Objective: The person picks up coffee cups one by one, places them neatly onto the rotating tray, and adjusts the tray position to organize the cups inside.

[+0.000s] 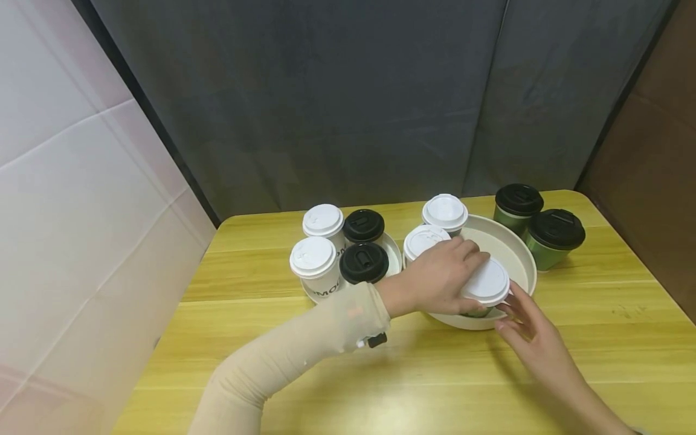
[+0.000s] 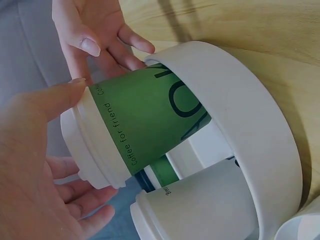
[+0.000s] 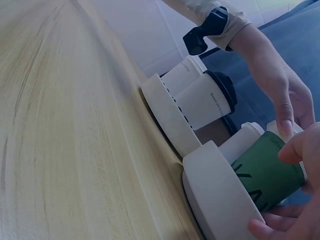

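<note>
A green paper coffee cup (image 2: 145,115) with a white lid (image 1: 489,281) stands at the front of the right round cream tray (image 1: 524,257). My left hand (image 1: 443,272) grips its lid from the left, the thumb on one side and the fingers curving round the other. Close against the cup's right side is my right hand (image 1: 535,338), its fingers loosely spread near the lid and tray rim; whether they touch the cup is hard to tell. Two more white-lidded cups, one at the back (image 1: 446,211) and one at the left (image 1: 424,238), share this tray.
Left of it, another round tray (image 1: 396,251) bears two white-lidded cups (image 1: 313,260) and two black-lidded ones (image 1: 364,263). Two green cups with black lids (image 1: 557,229) stand on the wooden table (image 1: 614,338) beside the right tray. A grey curtain (image 1: 326,109) hangs behind.
</note>
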`<act>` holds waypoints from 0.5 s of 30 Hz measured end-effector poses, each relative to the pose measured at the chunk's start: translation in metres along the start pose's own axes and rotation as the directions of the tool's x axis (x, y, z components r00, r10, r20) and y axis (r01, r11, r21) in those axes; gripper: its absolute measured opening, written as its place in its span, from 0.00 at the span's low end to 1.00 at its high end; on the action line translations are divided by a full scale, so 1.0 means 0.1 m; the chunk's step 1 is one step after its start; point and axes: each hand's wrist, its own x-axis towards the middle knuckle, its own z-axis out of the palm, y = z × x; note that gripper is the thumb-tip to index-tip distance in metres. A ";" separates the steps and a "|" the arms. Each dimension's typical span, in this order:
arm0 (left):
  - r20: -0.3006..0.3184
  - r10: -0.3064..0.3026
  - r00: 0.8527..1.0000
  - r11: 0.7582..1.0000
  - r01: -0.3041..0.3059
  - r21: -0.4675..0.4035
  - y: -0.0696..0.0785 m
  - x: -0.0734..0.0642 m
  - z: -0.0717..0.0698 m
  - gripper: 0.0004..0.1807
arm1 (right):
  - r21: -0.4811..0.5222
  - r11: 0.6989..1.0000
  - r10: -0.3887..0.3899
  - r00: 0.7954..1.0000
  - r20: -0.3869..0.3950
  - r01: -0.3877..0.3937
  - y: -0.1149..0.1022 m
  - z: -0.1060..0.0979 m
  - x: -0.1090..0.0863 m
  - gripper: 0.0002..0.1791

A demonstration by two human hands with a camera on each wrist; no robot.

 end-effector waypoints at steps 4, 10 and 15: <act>0.004 0.005 1.000 1.000 -0.005 0.006 0.00 -0.01 0.02 0.44 | -0.005 1.000 -0.002 1.000 0.001 0.002 0.01 0.01 0.00 0.41; 0.015 0.004 1.000 1.000 -0.004 0.020 0.00 -0.01 0.04 0.45 | -0.030 1.000 -0.006 1.000 -0.004 0.006 0.02 0.03 0.00 0.41; 0.017 0.003 1.000 1.000 -0.003 0.026 0.00 -0.02 0.04 0.45 | -0.023 1.000 -0.001 1.000 0.000 0.001 0.02 0.04 -0.01 0.40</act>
